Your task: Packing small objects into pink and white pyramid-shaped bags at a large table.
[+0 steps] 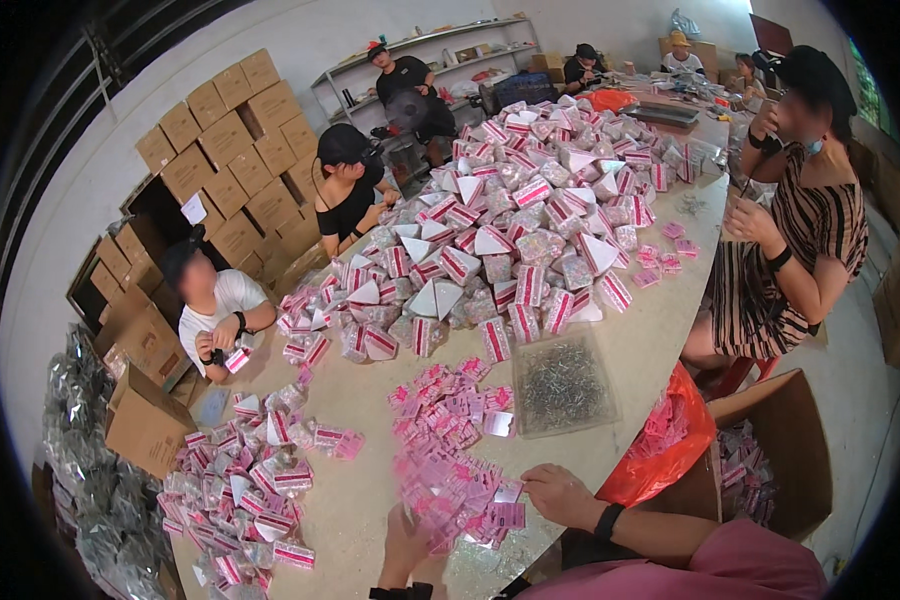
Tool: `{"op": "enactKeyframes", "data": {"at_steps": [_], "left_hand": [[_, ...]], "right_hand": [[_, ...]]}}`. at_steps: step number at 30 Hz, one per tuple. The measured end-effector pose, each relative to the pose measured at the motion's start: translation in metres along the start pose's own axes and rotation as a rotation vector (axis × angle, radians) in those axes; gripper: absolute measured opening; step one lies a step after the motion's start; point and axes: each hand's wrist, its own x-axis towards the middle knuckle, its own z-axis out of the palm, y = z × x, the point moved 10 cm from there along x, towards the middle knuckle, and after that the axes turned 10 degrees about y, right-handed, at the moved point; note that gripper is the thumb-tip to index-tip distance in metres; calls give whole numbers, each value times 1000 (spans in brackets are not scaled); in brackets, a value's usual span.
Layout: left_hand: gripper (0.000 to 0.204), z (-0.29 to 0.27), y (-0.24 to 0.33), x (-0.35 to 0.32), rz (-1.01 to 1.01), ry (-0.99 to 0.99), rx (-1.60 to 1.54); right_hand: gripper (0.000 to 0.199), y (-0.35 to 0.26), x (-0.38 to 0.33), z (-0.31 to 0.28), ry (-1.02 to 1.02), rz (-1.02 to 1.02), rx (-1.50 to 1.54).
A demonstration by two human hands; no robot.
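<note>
A loose pile of small pink and clear printed packets or cards (450,490) lies on the table in front of me. My left hand (407,540) is against the near left side of this pile, its fingers mostly hidden by the packets. At the pile's right edge is my right hand (560,495), fingers reaching left with nothing visible in them, close to a pink card (507,514). Beyond the pile, a shallow clear tray (610,420) holds many small metal pieces, too small to name.
A big heap of bagged packs with pink-striped white labels (530,200) covers the table (370,450) farther off; a smaller heap (240,490) lies left. An orange-red bag (660,470) and an open carton (800,440) stand right. Several people sit around, one in stripes (810,210) at right.
</note>
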Motion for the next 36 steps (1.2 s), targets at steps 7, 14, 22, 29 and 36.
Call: {"op": "enactKeyframes", "data": {"at_steps": [7,14,22,29,36], "left_hand": [[51,-23,-18,4,-5,83,15],[48,6,-16,-20,59,-35,-416],[41,5,-19,-36,172,21,-372],[55,3,13,-55,366,100,48],[64,2,47,-74,392,227,172]], "right_hand": [[18,10,-2,2,24,80,158],[15,33,-11,-1,-29,234,263],[13,50,-12,-27,68,281,230],[9,36,-11,-31,156,148,179],[8,28,-10,-35,156,142,150]]}}
